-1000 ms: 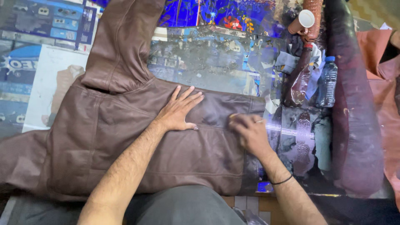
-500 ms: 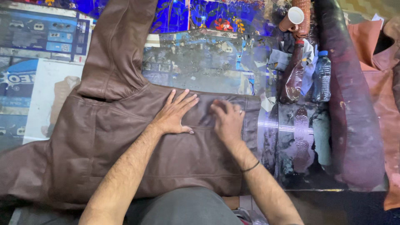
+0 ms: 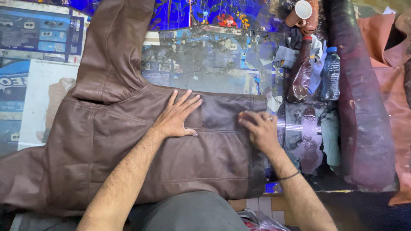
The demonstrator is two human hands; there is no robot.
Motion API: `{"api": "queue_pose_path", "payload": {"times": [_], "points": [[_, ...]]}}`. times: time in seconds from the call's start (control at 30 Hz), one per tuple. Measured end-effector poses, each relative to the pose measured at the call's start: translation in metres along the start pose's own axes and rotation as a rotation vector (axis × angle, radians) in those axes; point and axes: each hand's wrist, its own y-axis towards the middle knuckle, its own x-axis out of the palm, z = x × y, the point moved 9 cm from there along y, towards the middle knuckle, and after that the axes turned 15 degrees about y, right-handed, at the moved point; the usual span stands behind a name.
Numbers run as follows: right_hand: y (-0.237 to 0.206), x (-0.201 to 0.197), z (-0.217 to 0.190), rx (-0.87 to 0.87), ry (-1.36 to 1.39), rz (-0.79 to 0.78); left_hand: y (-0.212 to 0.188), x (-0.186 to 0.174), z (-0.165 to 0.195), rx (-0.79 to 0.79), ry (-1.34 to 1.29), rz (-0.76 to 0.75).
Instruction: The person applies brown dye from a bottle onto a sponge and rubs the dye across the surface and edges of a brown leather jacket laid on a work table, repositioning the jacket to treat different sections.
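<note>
A brown leather jacket (image 3: 128,158) lies spread flat on the worktop (image 3: 214,55), one sleeve running up and away from the body of the garment. The left hand (image 3: 177,115) is open, palm down and fingers fanned, pressing on the jacket near its middle, just right of the sleeve's base. The right hand (image 3: 261,130) rests at the jacket's right-hand edge with its fingers curled down onto the leather; whether it grips anything under them cannot be told. A dark band (image 3: 289,175) sits on that wrist.

Against half a second ago, the left hand has hardly shifted on the jacket, fingers spread the same way. The right hand has slid rightward: then it lay close beside the left, well inside the jacket's panel, and now it is at the panel's outer edge, apart from the left. A second ago it was also out near that edge, so it went inward and came back out.

Right of the jacket stand a dark brown bottle (image 3: 299,70) and a clear plastic water bottle (image 3: 330,72), close together. Above them lies a paper cup (image 3: 299,12) on its side. Farther right of the jacket a long dark maroon leather roll (image 3: 364,111) runs top to bottom
</note>
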Motion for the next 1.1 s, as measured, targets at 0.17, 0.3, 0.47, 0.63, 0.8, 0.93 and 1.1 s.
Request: {"api": "queue_pose_path", "payload": {"times": [0.17, 0.3, 0.47, 0.63, 0.8, 0.93, 1.1], "points": [[0.014, -0.010, 0.021, 0.116, -0.104, 0.121, -0.001, -0.002, 0.000, 0.003, 0.003, 0.017], [-0.044, -0.025, 0.058, 0.388, -0.141, 0.202, 0.001, 0.002, 0.001, -0.001, 0.028, 0.043], [-0.177, -0.069, 0.077, 0.734, -0.345, 0.418, 0.003, 0.005, 0.003, -0.023, 0.056, 0.069], [-0.215, -0.081, 0.128, 0.974, -0.315, 0.258, -0.003, 0.005, 0.009, -0.014, 0.099, 0.089], [-0.155, -0.101, 0.183, 0.863, -0.346, 0.463, -0.007, 0.008, 0.019, -0.009, 0.107, 0.086], [-0.178, -0.087, 0.169, 0.941, -0.335, 0.304, -0.007, 0.007, 0.021, -0.014, 0.097, 0.094], [-0.238, -0.094, 0.127, 0.935, -0.403, 0.396, -0.009, 0.005, 0.015, -0.010, 0.106, 0.102]]}}
